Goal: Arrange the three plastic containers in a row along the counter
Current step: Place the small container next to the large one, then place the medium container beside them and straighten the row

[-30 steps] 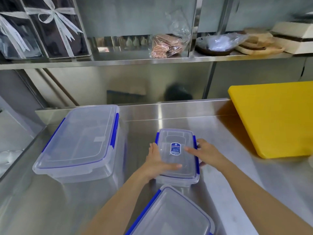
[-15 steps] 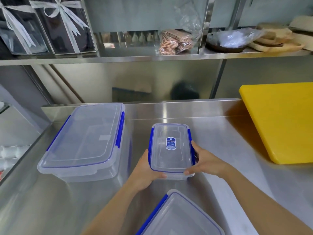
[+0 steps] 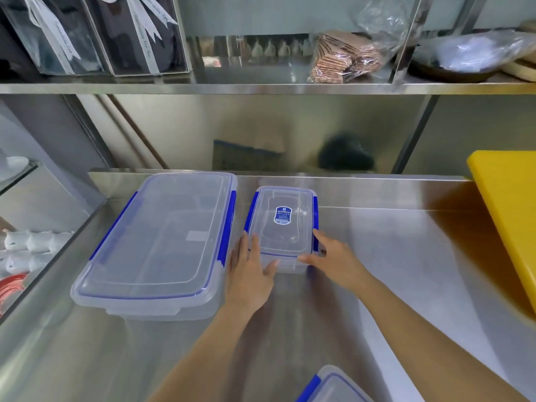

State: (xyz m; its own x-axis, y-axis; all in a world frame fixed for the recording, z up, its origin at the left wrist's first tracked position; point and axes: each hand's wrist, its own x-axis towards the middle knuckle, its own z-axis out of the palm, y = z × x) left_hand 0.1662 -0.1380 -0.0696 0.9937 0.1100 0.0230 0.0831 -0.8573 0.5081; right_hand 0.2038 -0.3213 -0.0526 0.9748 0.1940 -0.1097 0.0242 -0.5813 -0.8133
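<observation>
A small clear container (image 3: 282, 224) with blue clips and a blue label stands near the back of the steel counter (image 3: 391, 256), right beside a large clear container (image 3: 162, 242) with blue clips. My left hand (image 3: 249, 271) lies against the small container's near left corner and my right hand (image 3: 330, 256) against its near right side, both with fingers spread around it. Only a corner of a third clear container (image 3: 333, 385) shows at the bottom edge.
A yellow cutting board (image 3: 510, 221) lies on the counter at the right. A steel shelf (image 3: 261, 87) above holds ribboned dark boxes (image 3: 95, 33), a bag of brown wafers (image 3: 345, 56) and a wrapped dish (image 3: 464, 56). White items (image 3: 32, 242) sit lower left.
The small container has moved away from me and leftward, and now stands next to the large one. Both hands have travelled with it; the third container has slipped toward the bottom edge.
</observation>
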